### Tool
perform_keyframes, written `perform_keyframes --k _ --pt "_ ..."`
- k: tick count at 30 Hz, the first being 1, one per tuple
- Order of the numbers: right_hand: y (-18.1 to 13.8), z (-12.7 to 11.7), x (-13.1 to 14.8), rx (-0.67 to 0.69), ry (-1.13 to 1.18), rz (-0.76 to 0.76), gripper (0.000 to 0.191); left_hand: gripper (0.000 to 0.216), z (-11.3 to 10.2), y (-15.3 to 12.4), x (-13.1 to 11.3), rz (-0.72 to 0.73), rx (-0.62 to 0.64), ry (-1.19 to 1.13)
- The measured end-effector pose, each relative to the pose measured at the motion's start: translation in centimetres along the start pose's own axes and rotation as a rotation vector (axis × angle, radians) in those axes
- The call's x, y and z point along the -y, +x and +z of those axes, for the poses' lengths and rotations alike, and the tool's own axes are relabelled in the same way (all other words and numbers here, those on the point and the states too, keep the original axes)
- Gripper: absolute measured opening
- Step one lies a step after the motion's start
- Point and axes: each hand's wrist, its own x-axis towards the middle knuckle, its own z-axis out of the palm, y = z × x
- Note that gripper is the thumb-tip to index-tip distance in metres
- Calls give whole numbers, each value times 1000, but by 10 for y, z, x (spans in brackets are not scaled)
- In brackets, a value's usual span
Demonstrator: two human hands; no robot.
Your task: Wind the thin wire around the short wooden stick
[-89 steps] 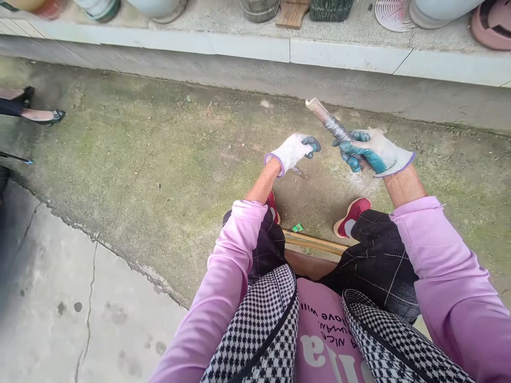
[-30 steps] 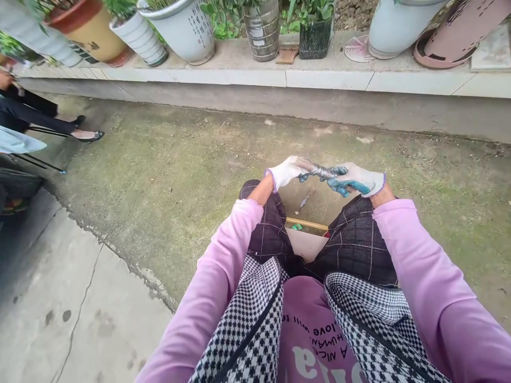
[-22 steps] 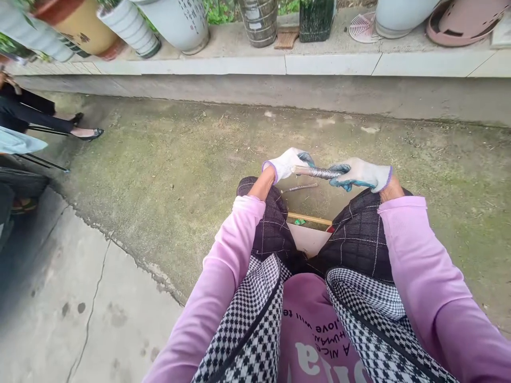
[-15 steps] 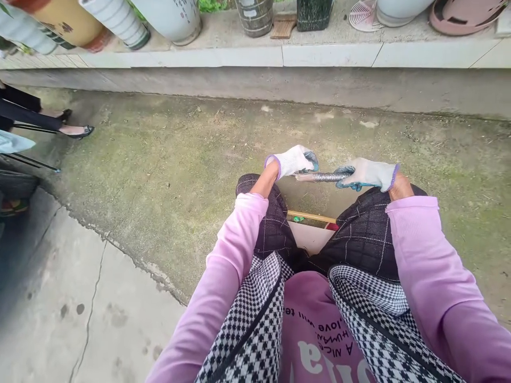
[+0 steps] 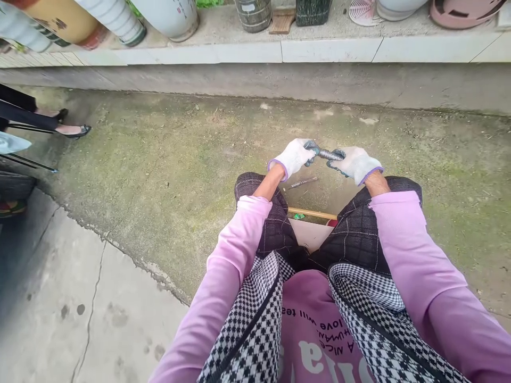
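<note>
In the head view my two hands wear white knit gloves with dark blue-grey palms and purple cuffs. Between them, above the ground past my knees, is a short silver rod with a ribbed or wound surface [image 5: 330, 155]. My left hand [image 5: 297, 156] is closed around its left end. Around the right end, my right hand [image 5: 353, 161] is closed too. Both ends are hidden by the gloves, so I cannot tell what tool or part it is. A thin brownish stick-like piece [image 5: 303, 183] lies on the ground below my hands.
Between my knees are a yellowish wooden bar [image 5: 313, 214], a green scrap [image 5: 298, 216] and a pale panel [image 5: 311, 234]. Beyond runs a white-tiled ledge [image 5: 247, 53] with several pots, including a white one [image 5: 167, 18]. At far left are another person's legs [image 5: 30, 114].
Both hands have risen away from my knees, the right one also leftward, so they are closer together. The rod now slopes down to the right, and its pale left end is covered.
</note>
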Motion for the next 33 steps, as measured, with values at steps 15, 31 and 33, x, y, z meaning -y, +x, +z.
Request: perform_keyframes --k 15,31,33 --pt "-28 -20 1 -73 996 -20 37 16 7 -10 8 -145 36 -482" --pt "-24 -15 -2 163 -61 -57 10 23 -7 -18 12 -87 -13 -105" --pt "-20 -19 -4 61 -81 -12 11 24 -5 -22 8 -130 30 -136"
